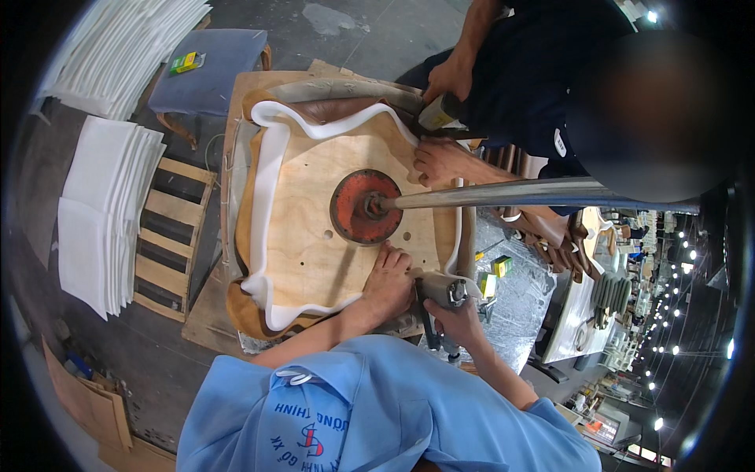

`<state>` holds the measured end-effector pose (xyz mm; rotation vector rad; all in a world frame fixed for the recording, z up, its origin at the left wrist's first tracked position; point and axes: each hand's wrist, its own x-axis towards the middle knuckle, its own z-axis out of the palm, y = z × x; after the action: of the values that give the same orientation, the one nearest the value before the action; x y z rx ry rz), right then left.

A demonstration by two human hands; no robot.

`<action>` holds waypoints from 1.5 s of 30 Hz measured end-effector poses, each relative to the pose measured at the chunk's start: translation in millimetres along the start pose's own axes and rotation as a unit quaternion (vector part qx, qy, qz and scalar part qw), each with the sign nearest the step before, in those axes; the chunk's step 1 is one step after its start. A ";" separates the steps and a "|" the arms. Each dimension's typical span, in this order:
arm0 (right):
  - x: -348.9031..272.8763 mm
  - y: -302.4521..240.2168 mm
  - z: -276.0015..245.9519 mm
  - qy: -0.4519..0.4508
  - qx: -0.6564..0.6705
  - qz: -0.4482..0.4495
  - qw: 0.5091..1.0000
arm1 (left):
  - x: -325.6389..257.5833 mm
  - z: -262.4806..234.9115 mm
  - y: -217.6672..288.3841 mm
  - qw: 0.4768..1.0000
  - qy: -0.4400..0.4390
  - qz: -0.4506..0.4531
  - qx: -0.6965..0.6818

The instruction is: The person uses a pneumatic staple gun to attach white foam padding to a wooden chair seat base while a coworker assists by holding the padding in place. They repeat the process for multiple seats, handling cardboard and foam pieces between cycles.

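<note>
On the plywood seat base (330,228), left hand (388,283) pressed flat; right hand's (456,315) grip closed around staple gun (442,289).

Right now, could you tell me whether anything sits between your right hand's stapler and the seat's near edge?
Nothing visible does. The right hand holds the stapler at the edge of the seat board, beside the left hand pressing there.

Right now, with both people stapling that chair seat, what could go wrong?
The left hand presses the plywood seat base right beside the staple gun in the right hand, so a stray staple might hit fingers. The co-worker's hand likewise sits close to the other staple gun.
</note>
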<state>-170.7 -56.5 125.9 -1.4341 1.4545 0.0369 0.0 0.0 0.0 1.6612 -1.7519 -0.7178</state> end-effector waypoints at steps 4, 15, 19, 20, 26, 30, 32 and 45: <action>1.5 1.7 -2.6 0.002 -0.010 0.001 1.000 | -0.7 1.4 5.2 0.999 0.052 0.008 -0.002; -57.6 39.2 51.8 0.148 0.064 -0.097 0.982 | -45.4 -145.4 -22.4 0.940 -0.152 -0.123 -0.279; -51.6 32.2 58.5 0.126 0.051 -0.025 0.990 | -107.6 -150.8 -1.5 0.980 -0.197 -0.013 -0.003; -53.3 25.1 59.8 0.133 0.035 -0.023 0.990 | -110.9 -146.3 -6.7 0.983 -0.176 0.026 0.051; -60.2 24.3 72.9 0.206 -0.016 -0.058 0.977 | -109.2 -116.8 -30.6 0.969 -0.155 0.114 0.156; -53.7 22.2 77.1 0.257 -0.051 -0.084 0.961 | -90.2 -115.0 -40.1 0.958 -0.194 0.138 0.157; -49.6 19.9 77.4 0.280 -0.071 -0.091 0.953 | -79.3 -115.0 -44.6 0.949 -0.228 0.148 0.160; -54.5 11.0 71.5 0.245 0.038 -0.001 0.969 | -60.8 -100.1 -72.7 0.959 -0.174 0.212 -0.063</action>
<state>-149.1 31.4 122.3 -1.4429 1.8298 -0.3970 124.5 58.5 8.5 1.0623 -2.1632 -0.9303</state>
